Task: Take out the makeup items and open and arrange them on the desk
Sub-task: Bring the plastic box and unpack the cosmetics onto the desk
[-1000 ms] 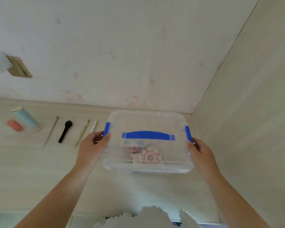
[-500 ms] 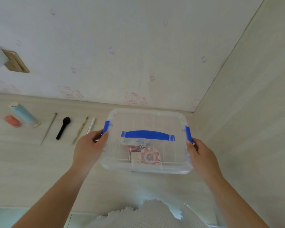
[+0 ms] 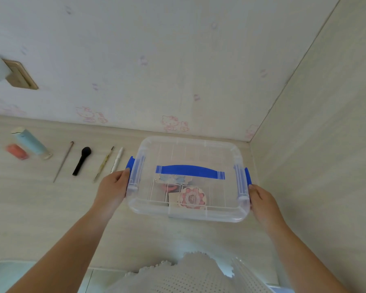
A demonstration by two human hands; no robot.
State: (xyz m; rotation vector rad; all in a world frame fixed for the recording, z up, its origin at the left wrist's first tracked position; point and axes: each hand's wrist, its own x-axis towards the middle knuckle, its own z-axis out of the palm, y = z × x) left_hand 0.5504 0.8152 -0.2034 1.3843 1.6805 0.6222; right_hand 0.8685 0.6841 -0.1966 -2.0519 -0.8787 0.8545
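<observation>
Your L hand (image 3: 112,187) has slid back off the L latch (image 3: 129,176). The thumb no longer lies over the blue clip, and only the fingertips meet its outer edge. That clip now shows longer and is swung out from the clear box (image 3: 188,212). The R latch (image 3: 248,175) also sticks out a bit more, just above your R hand (image 3: 262,201). The view has tipped slightly, so more of your white top (image 3: 178,275) shows at btm.
</observation>
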